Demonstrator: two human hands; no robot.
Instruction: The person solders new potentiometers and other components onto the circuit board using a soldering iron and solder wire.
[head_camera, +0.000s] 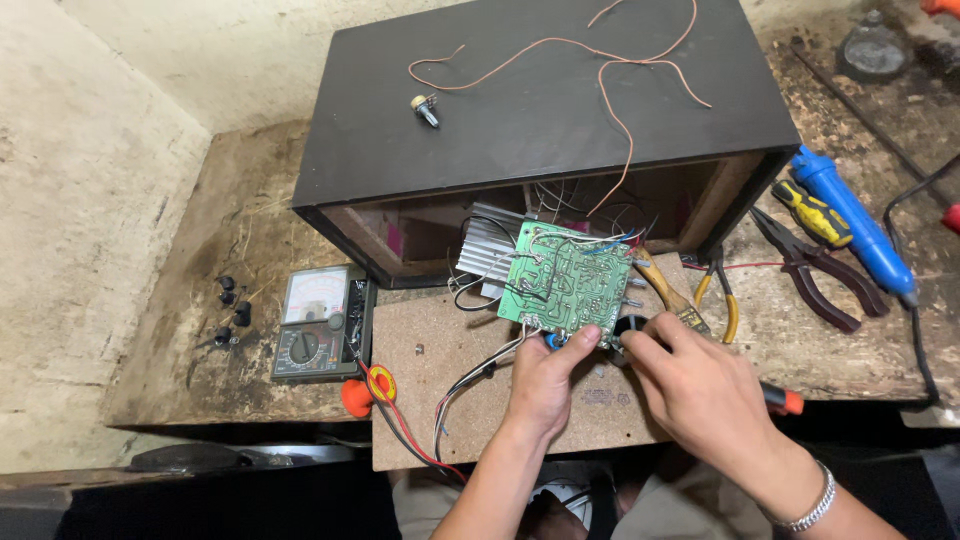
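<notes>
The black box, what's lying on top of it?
On the black box lie a looping bare copper wire and a small potentiometer. Its far back edge is out of frame.

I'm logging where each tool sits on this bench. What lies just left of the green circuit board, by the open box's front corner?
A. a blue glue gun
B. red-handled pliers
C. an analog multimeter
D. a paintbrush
C: the analog multimeter lies flat on the bench left of the green circuit board, while the other tools lie to the board's right.

One circuit board (565, 285), one multimeter (318, 325), two pliers (812, 272), four black knobs (230, 310), two hands (545, 380).
</notes>
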